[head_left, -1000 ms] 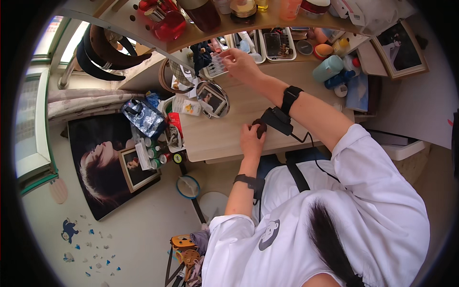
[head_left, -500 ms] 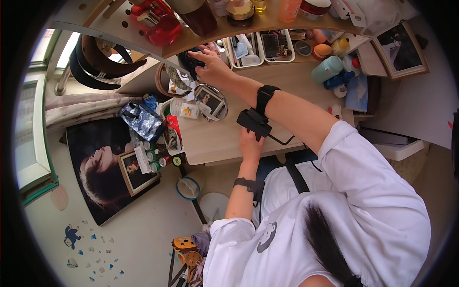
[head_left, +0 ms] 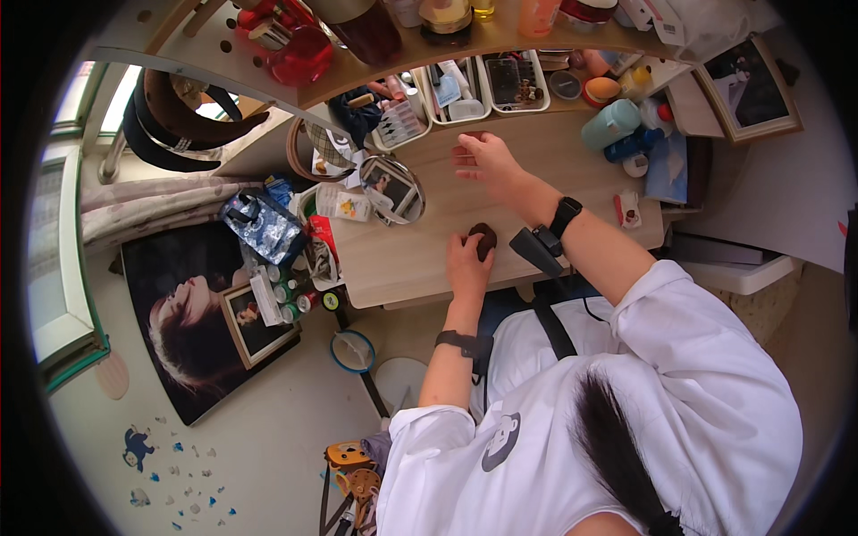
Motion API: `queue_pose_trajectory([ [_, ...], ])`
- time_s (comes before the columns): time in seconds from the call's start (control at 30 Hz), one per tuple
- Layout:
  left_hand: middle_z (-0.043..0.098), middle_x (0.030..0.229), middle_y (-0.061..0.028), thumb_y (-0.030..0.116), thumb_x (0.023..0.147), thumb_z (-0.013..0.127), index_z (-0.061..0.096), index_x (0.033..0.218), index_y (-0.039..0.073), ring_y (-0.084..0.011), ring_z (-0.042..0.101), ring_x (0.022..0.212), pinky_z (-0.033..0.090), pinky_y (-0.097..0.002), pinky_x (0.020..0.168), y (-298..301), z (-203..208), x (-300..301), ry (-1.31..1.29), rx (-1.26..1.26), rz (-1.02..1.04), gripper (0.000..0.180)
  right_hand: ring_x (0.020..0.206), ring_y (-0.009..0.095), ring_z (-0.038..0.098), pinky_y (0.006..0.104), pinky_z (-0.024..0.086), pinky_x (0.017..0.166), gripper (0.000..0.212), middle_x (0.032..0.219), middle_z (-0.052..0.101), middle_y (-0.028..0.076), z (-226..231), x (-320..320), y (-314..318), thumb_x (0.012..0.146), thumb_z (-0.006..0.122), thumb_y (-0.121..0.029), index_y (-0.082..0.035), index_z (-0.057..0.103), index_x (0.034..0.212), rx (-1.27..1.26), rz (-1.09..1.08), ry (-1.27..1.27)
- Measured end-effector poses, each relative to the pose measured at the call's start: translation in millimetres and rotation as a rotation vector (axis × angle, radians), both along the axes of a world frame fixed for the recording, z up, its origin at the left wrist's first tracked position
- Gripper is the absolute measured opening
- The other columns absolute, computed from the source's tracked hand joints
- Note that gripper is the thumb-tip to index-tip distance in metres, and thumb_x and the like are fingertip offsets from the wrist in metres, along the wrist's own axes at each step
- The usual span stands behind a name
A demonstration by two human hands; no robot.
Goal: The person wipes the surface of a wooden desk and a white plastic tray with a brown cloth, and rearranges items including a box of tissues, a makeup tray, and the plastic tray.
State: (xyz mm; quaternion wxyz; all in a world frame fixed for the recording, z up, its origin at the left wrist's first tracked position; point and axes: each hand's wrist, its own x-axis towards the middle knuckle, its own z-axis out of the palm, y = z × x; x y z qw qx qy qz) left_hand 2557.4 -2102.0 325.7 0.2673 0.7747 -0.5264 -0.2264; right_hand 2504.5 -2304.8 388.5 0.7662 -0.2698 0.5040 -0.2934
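Holds dark brown round thing (head_left: 483,239) in left hand (head_left: 467,264), fingers closed round near side, far edge poking out past fingertips. Rests it over near part of wooden desk (head_left: 393,263), just in from front edge; cannot tell if touching wood. Holds right hand (head_left: 490,163) farther out over desk, near middle, half open, fingers loosely bent and pointing left. Shows nothing clear in right-hand grasp; too small to tell about anything thin at fingertips. Touches neither trays nor mirror with right hand.

Wears black wristband (head_left: 567,214) on right, with black box (head_left: 536,248) just beside; similar dark strap (head_left: 458,340) on left wrist. Also wears white shirt (head_left: 572,464).

Along back of desk, left to right: left tray (head_left: 404,140) with clear plastic pieces, middle tray (head_left: 461,120) with mixed small items, right tray (head_left: 520,111) with dark flat case. To right of those: orange sponge (head_left: 602,90), pale green bottle (head_left: 611,123), blue bottle (head_left: 634,145). Near right end of desk, small red and white packet (head_left: 627,210). Left of both hands, round mirror (head_left: 407,210) tilted up, with white packet (head_left: 342,203) just beside. Above back edge, wooden shelf (head_left: 536,46) with red bottle (head_left: 302,59) at left end. Far left, brown headband (head_left: 189,118) hanging near window.
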Motion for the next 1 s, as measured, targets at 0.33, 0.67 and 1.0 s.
queue_pose_trajectory([
  [0.33, 0.059, 0.105, -0.0124, 0.018, 0.072, 0.079, 0.07, 0.104, 0.009, -0.0339, 0.059, 0.099, 0.051, -0.0418, 0.084, -1.5, -0.1, 0.1, -0.004, -0.014, -0.024, 0.034, 0.101, 0.027, 0.064, 0.0419, 0.056, 0.088, 0.027, 0.111, 0.062, 0.014, -7.5, -4.8, -43.2, 0.095, 0.049, -0.014, -0.002, 0.057, 0.118, 0.089, -0.216, -0.234],
  [0.67, 0.058, 0.108, -0.0152, 0.021, 0.076, 0.078, 0.066, 0.113, 0.009, -0.0367, 0.057, 0.102, 0.05, -0.044, 0.085, -4.3, -2.0, 2.6, -0.003, 0.015, -0.009, 0.041, 0.106, 0.029, 0.064, 0.0415, 0.058, 0.093, 0.041, 0.122, 0.059, 0.018, 11.5, -55.1, 42.5, 0.087, 0.043, 0.0, 0.007, 0.049, 0.127, 0.104, 0.038, -0.154],
  [1.0, 0.059, 0.116, -0.0159, 0.023, 0.087, 0.071, 0.062, 0.12, 0.004, -0.0355, 0.055, 0.105, 0.046, -0.043, 0.091, -8.3, 56.5, 13.7, -0.031, -0.142, -0.139, 0.039, 0.11, 0.025, 0.062, 0.0396, 0.058, 0.091, 0.043, 0.121, 0.058, 0.015, 44.4, -165.8, 104.1, 0.091, 0.044, -0.008, 0.002, 0.043, 0.132, 0.014, 0.155, 0.173],
])
